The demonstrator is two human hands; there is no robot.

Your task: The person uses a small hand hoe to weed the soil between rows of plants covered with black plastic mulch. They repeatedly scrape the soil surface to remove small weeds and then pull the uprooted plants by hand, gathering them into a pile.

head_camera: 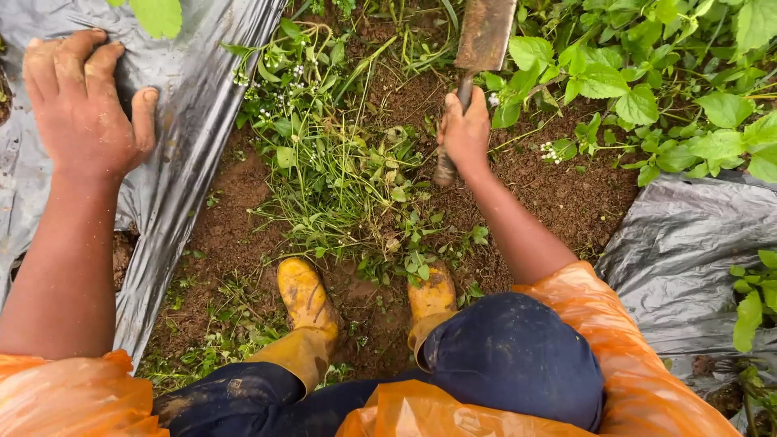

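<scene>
Hands: L (81, 109) on 1 plastic sheet (190, 121), R (465, 133) grips 1 hoe (484, 36).

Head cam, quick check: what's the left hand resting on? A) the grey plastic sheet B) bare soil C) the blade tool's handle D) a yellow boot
A: the left hand lies flat, fingers spread, on the grey plastic sheet, while the right hand grips the handle of the blade tool over the weedy soil.
</scene>
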